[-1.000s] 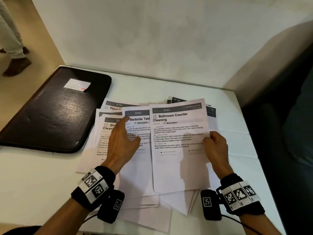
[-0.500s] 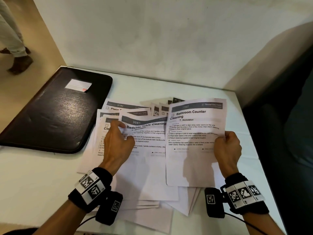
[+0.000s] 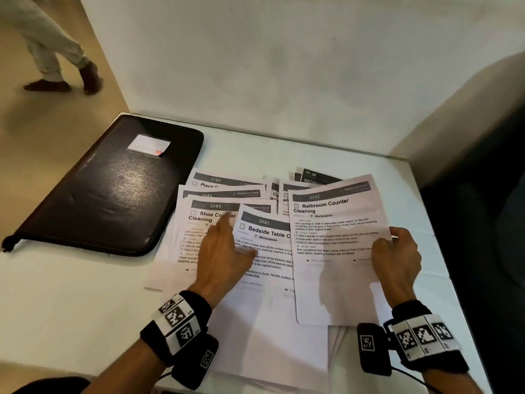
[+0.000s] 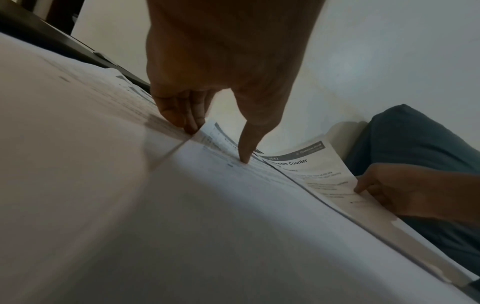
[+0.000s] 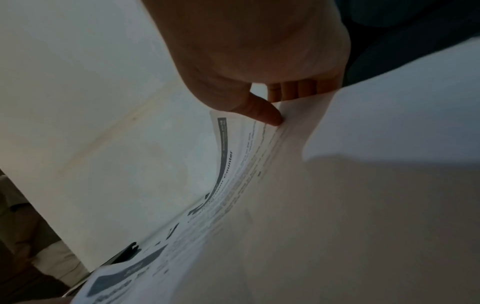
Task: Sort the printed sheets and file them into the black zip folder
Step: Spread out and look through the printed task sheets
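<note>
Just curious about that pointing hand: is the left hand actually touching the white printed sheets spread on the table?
Touching. The left wrist view shows the left hand with its fingertips pressed down on the white printed sheets.

- White desk (image 3: 71, 302), set into a corner between pale walls.
- Black zip folder (image 3: 108, 194) flat on the far left part — closed, a small pale label on its cover.
- Spread of printed sheets (image 3: 227, 194) fanned over the middle and right, overlapping — left edge just beside the folder; headings "Shoe Counter Cleaning", "Bedside Table" readable.
</note>
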